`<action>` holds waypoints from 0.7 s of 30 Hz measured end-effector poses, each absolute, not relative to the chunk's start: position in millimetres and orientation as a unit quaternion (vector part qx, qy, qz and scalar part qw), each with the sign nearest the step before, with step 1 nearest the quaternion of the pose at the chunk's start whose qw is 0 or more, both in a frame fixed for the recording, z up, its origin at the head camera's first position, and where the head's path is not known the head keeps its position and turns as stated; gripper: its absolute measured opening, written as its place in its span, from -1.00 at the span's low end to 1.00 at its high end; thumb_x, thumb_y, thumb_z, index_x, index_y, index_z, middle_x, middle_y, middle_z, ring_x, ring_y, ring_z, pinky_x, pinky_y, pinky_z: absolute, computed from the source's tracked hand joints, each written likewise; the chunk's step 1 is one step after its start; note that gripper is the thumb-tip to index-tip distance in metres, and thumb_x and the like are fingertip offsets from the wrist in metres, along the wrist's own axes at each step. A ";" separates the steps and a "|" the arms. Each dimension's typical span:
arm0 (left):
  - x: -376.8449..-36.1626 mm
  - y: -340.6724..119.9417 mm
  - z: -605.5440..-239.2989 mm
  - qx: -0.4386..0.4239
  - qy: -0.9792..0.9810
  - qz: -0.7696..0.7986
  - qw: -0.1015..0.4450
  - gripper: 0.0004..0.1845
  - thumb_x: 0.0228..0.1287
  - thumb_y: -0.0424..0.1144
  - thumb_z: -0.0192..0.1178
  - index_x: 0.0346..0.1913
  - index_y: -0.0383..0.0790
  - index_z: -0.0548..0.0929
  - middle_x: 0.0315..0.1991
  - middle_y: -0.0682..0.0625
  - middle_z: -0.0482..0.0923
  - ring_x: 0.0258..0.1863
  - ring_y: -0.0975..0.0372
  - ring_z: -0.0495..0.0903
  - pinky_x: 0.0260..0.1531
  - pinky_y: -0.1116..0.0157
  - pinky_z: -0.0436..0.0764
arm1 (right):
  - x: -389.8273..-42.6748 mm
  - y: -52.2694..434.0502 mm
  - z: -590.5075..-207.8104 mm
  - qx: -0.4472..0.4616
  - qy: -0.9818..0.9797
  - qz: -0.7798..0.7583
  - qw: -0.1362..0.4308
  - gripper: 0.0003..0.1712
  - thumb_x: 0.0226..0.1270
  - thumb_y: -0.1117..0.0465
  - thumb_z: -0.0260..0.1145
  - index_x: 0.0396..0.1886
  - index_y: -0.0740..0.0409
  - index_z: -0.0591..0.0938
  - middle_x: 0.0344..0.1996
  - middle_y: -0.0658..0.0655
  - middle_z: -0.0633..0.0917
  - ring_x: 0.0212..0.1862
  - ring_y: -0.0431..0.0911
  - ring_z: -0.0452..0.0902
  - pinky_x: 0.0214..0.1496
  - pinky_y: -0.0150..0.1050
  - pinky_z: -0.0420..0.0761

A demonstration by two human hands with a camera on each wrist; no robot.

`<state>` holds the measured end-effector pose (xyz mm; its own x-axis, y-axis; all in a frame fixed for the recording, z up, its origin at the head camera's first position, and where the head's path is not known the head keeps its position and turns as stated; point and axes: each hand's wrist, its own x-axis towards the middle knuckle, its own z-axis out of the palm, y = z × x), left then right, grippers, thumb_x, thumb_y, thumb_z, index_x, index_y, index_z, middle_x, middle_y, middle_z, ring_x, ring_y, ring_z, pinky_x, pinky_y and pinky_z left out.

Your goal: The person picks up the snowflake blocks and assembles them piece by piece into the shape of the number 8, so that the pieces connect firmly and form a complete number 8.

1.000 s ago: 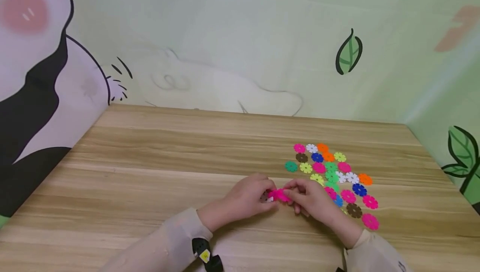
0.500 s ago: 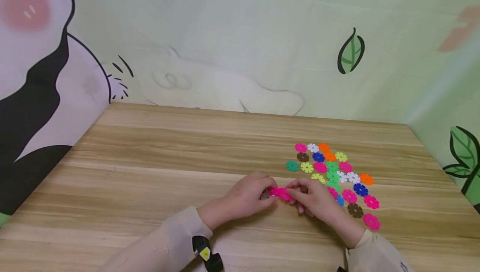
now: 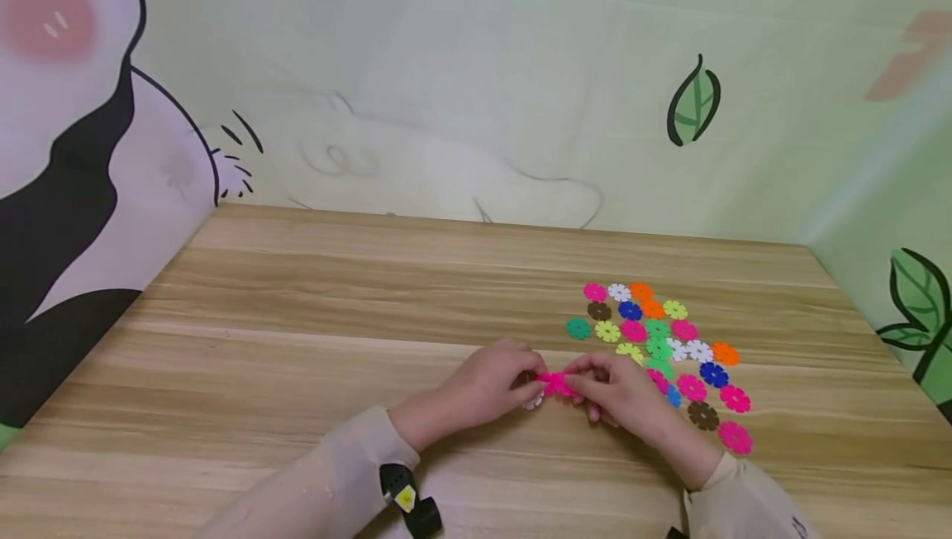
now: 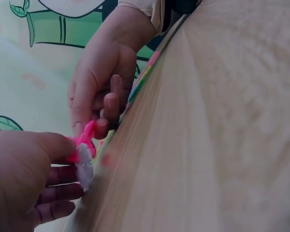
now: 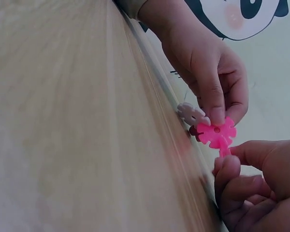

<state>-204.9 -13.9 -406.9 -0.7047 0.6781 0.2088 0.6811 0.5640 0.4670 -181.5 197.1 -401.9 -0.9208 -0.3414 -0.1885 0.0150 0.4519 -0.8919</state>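
Note:
My left hand (image 3: 487,388) pinches a pink interlocking snowflake disc (image 5: 217,131) between thumb and fingers. Joined at its side is a white snowflake disc (image 5: 192,115), and a dark disc (image 5: 194,131) shows partly behind them. Thumb and forefinger of my right hand (image 3: 625,397) grip a second pink snowflake disc (image 5: 224,152), seen edge-on against the first at its slots. In the left wrist view, the white disc (image 4: 85,166) hangs beneath the left thumb, and the pink piece (image 4: 88,133) reaches to the right fingertips. Fingers hide part of the joined pieces.
Loose snowflake discs in several colours lie flat on the wooden table (image 3: 312,291), beyond and right of my right hand, among them a brown disc (image 3: 702,417) and an orange disc (image 3: 725,354). A printed wall panel (image 3: 446,93) rises behind the table's far edge.
Both hands stay nearly in place. The joined discs have turned a little in the fingers, so the white disc now shows below the left fingertips.

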 end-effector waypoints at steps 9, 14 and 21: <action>-201.7 -9.8 -403.9 -0.425 -0.876 -0.226 0.036 -0.85 0.35 -0.20 0.17 -0.35 -0.13 0.67 -0.42 0.09 0.54 -0.37 0.30 0.43 -0.34 0.46 0.44 | -181.8 200.5 -401.5 -0.082 0.762 -0.601 0.228 -0.65 0.41 0.26 0.14 -0.02 0.52 0.45 -0.56 -0.04 0.58 -0.66 -0.31 0.30 -0.61 -0.51 0.33; -202.7 -8.3 -399.5 -0.428 -0.871 -0.238 0.031 -0.86 0.35 -0.23 0.16 -0.33 -0.16 0.67 -0.39 0.07 0.59 -0.34 0.29 0.47 -0.29 0.45 0.48 | -181.2 203.3 -397.8 -0.076 0.749 -0.616 0.232 -0.65 0.43 0.28 0.10 0.00 0.54 0.43 -0.53 -0.07 0.59 -0.63 -0.32 0.31 -0.60 -0.51 0.34; -204.1 -10.1 -393.5 -0.402 -0.869 -0.287 0.026 -0.89 0.32 -0.29 0.18 -0.32 -0.23 0.68 -0.40 0.01 0.59 -0.38 0.28 0.47 -0.35 0.47 0.47 | -181.0 199.5 -393.4 -0.037 0.727 -0.650 0.219 -0.66 0.43 0.31 0.09 0.05 0.50 0.41 -0.51 -0.10 0.58 -0.60 -0.34 0.32 -0.58 -0.53 0.33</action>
